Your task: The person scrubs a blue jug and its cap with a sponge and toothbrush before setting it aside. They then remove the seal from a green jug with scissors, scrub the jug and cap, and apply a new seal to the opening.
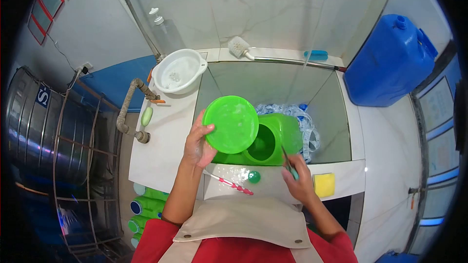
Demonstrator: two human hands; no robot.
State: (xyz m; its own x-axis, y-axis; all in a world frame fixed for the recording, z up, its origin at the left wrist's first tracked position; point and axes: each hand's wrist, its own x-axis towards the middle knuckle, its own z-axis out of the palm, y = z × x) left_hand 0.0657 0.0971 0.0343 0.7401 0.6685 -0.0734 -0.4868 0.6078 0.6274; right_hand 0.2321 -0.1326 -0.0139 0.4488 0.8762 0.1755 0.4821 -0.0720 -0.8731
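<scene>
My left hand [199, 141] grips a round bright green lid [230, 124] by its left edge, thumb on top. The lid is wet and overlaps the rim of a green plastic jug [285, 131], whose wide round mouth faces up at the sink's front edge. In my right hand [300, 180], the fingers are closed around a slim knife-like tool [292, 170] with a teal handle, its thin dark end pointing toward the jug's mouth. A pink and white toothbrush [234, 185] and a small green cap [254, 177] lie on the wet front ledge.
Blue-white caps and straps [308, 133] fill the sink [331, 111] behind the jug. A yellow sponge [324, 185] is right of my hand. Around stand a white basin [192, 55], a long-handled brush [239, 47], a blue jerrycan [385, 68], a pipe tap [127, 102] and green bottles [151, 204].
</scene>
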